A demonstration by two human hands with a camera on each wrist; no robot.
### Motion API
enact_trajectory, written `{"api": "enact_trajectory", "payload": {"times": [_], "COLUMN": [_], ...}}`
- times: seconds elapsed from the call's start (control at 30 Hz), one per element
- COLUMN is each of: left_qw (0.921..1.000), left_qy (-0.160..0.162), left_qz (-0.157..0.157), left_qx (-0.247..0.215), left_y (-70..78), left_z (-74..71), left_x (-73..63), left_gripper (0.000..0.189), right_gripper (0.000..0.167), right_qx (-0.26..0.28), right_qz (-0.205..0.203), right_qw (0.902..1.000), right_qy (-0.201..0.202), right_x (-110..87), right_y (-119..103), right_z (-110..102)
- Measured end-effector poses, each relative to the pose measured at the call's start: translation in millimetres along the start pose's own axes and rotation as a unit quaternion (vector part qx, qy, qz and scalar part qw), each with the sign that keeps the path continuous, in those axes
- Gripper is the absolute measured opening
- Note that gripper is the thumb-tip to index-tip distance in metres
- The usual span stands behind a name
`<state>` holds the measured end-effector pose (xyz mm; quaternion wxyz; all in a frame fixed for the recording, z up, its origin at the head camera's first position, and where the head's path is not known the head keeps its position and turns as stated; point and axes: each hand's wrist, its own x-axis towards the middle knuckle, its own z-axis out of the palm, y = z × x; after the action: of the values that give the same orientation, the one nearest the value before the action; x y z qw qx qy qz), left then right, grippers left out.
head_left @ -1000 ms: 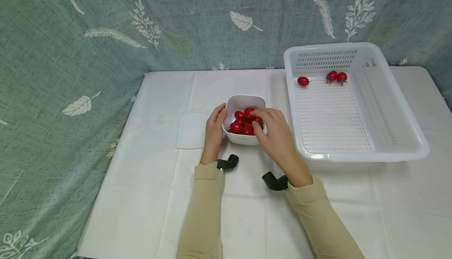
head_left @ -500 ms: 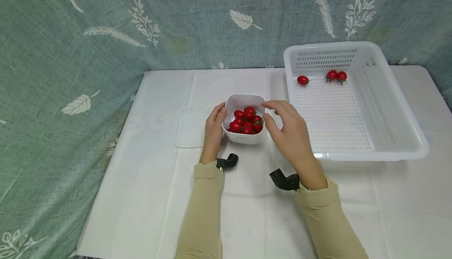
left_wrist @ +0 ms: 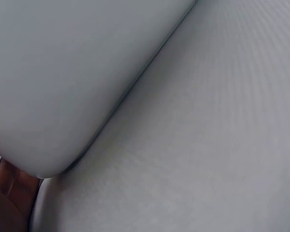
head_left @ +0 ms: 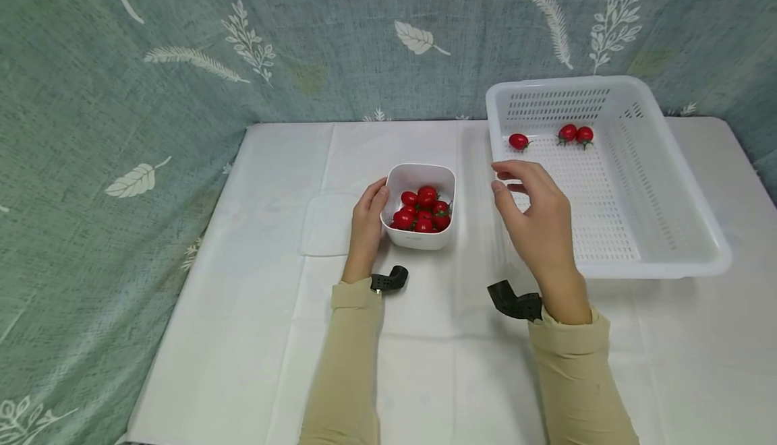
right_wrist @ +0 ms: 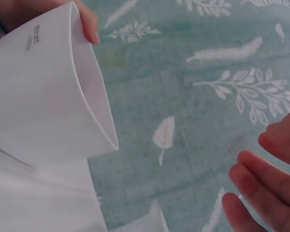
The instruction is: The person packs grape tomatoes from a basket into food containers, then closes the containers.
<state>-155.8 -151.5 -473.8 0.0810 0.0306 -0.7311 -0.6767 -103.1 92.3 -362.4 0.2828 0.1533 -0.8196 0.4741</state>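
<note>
A small white square container (head_left: 419, 239) stands on the table with several cherry tomatoes (head_left: 403, 220) inside. My left hand (head_left: 365, 229) grips its left side, thumb at the rim. In the left wrist view the container's white wall (left_wrist: 72, 72) fills the upper left, and part of the hand shows at the lower left corner. My right hand (head_left: 537, 219) hovers over the left rim of a large white basket (head_left: 607, 269), its fingers loosely bent and nothing between them. The right wrist view shows its fingers (right_wrist: 261, 188) apart from the container.
Three cherry tomatoes (head_left: 567, 133) lie toward the back of the perforated basket. A flat translucent lid (head_left: 328, 226) lies on the white tablecloth (head_left: 243, 337), left of the container. A green leaf-patterned curtain (head_left: 340, 54) hangs behind the table.
My right hand has lifted out of the small container and moved right to the basket's left rim. The left hand keeps its hold on the container.
</note>
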Motion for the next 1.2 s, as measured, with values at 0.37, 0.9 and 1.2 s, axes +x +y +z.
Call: {"api": "enact_trajectory", "payload": {"times": [0.37,0.9,1.2], "left_qw": [1.0,0.9999,0.9999], "left_qy": [-0.005,-0.009,-0.007], "left_qz": [0.003,0.005,0.01], "left_qx": [-0.007,-0.011,0.004], "left_y": [16.8,2.0,25.7], "left_z": [-1.5,-1.1,0.4], "left_x": [-6.9,-0.7,-11.6], "left_gripper": [0.039,0.041,0.041], "right_gripper": [0.024,0.025,0.025], "right_qx": [-0.054,-0.083,-0.095], "right_qz": [0.058,0.126,0.109], "right_qw": [0.9964,0.9849,0.9857], "right_qy": [0.03,0.086,0.087], "right_x": [4.7,5.3,12.5], "right_y": [14.5,24.4,26.2], "right_z": [-21.8,-53.6,-60.1]}}
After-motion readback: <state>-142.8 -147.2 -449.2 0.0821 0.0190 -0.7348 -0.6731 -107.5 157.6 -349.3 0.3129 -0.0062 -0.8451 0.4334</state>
